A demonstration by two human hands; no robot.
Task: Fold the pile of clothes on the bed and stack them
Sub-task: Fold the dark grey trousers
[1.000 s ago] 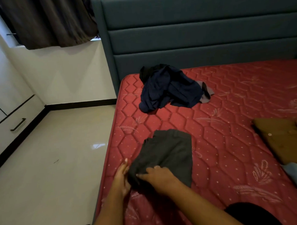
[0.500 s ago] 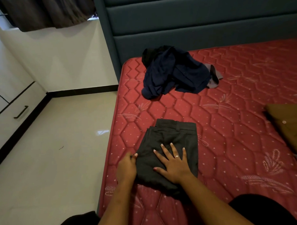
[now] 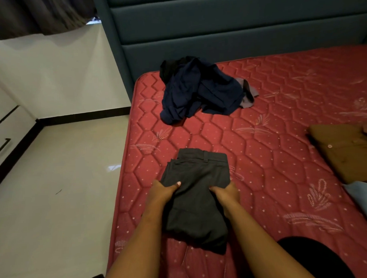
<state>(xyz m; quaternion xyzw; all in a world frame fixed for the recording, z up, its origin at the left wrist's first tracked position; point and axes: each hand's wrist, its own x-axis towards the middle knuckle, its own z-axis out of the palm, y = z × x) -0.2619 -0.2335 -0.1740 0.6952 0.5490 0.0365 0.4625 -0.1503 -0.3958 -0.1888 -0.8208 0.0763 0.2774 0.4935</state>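
The folded dark grey trousers (image 3: 198,192) lie on the red mattress (image 3: 279,177), close to its left edge and right in front of the person. Their long axis runs away from the person toward the teal headboard (image 3: 237,33), with the waistband at the far end pointing at it. The left hand (image 3: 163,191) grips the left side of the bundle, thumb on top. The right hand (image 3: 226,194) clasps the right side, fingers curled round the edge. A rumpled navy pile (image 3: 199,90) sits near the headboard, well apart. A folded brown shirt (image 3: 345,152) lies far right, with a light blue garment (image 3: 365,199) just beside it
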